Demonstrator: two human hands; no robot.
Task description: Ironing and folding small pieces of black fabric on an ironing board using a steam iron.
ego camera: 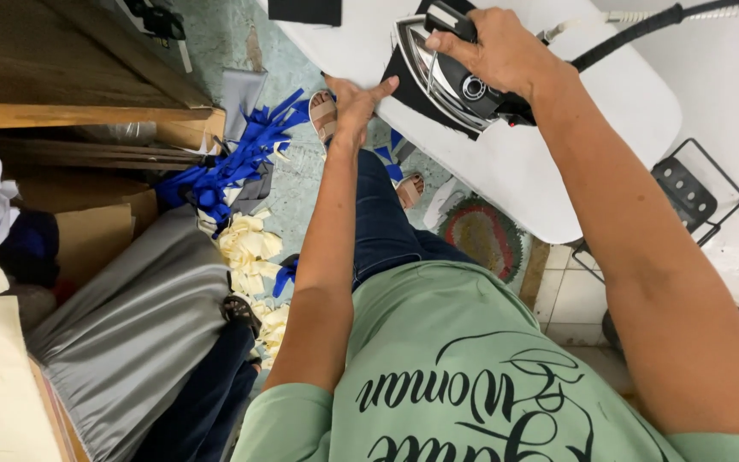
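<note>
Hiding dark fabric (404,81): iron (451,77).

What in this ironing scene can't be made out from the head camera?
- Iron: its soleplate faces down on the black fabric piece; right hand covers the handle.
- Left hand: palm side hidden, turned toward the fabric.
- Ironing board: far end cut off by the top edge.
- Hose: its source lies beyond the top-right edge.

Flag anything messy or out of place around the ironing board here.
Blue fabric scraps and cream fabric scraps lie strewn over the tiled floor left of the white ironing board, one blue piece by the sandalled foot. On the board, nothing odd: the right hand grips the iron, and the left hand touches the black cloth.
</note>
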